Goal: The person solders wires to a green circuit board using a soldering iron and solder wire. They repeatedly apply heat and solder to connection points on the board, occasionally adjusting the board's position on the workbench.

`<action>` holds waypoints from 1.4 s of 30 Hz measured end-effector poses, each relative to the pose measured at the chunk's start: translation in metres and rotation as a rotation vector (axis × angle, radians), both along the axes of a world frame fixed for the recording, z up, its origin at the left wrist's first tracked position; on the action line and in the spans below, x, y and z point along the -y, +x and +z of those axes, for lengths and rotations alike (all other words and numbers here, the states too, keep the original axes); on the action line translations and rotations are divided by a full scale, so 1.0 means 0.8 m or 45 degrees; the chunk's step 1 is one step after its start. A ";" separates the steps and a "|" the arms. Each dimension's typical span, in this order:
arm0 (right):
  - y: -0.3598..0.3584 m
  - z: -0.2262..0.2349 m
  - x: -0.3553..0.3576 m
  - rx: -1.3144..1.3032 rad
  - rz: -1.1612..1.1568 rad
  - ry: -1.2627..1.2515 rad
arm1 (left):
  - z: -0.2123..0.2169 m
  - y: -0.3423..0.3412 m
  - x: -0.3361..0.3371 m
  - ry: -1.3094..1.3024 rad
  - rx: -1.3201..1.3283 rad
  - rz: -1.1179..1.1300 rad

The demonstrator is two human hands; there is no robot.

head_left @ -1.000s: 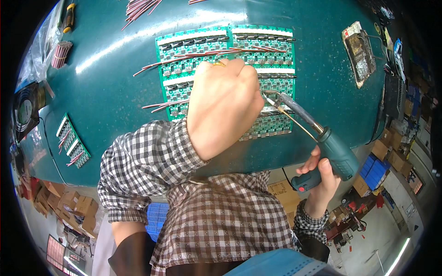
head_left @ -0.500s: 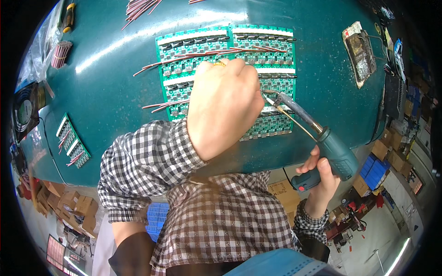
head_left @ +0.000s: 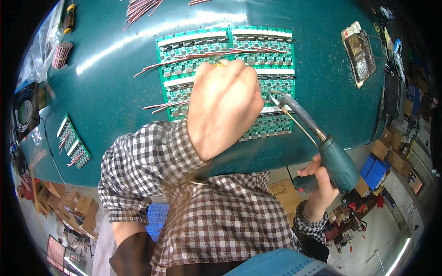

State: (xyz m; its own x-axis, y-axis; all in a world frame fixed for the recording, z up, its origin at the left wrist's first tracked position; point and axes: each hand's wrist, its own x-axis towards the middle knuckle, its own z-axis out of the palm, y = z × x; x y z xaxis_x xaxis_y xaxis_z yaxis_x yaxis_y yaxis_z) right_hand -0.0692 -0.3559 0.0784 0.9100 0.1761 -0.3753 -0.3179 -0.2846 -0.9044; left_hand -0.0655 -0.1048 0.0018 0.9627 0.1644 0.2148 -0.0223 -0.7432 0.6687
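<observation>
My left hand (head_left: 225, 106) is closed over green circuit boards (head_left: 269, 85), back of the hand up. Its fingertips point down and are hidden, so I cannot make out what they pinch. In my right hand (head_left: 324, 186) is a green pistol-shaped soldering gun (head_left: 338, 161), held by its grip. The gun's metal tip and thin feed tube reach over the boards, just right of my left hand. Red and black wires (head_left: 184, 57) lie across the boards' upper part, with more thin wires (head_left: 161, 106) sticking out left of my wrist.
A dirty soldering-iron stand (head_left: 359, 55) lies at the right of the green table. At left are a small circuit board (head_left: 73, 141) with wires, a black fan (head_left: 25, 108), a wire bundle (head_left: 61, 55) and a screwdriver (head_left: 69, 18). Loose wires (head_left: 140, 11) lie at the far edge.
The soldering gun has shifted slightly right and toward me, its tip a little further from my left hand. My left hand stays nearly still.
</observation>
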 end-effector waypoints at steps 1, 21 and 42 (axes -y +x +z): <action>-0.002 0.000 -0.004 0.018 -0.014 -0.021 | 0.000 -0.001 -0.003 0.005 -0.003 -0.012; 0.022 -0.063 0.034 -0.433 -0.511 1.220 | 0.023 0.000 0.010 -0.191 -0.162 -0.087; -0.005 -0.054 0.032 -0.024 -0.158 1.138 | 0.100 -0.017 0.064 -1.613 -0.186 0.030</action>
State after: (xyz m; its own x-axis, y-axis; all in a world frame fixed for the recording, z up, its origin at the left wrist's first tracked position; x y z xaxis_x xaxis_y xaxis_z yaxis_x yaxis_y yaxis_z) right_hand -0.0731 -0.3812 0.0353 0.9369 0.3102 -0.1609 -0.3167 0.5591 -0.7662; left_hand -0.0790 -0.1563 0.0815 0.9581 0.1935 -0.2112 0.1153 0.4145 0.9027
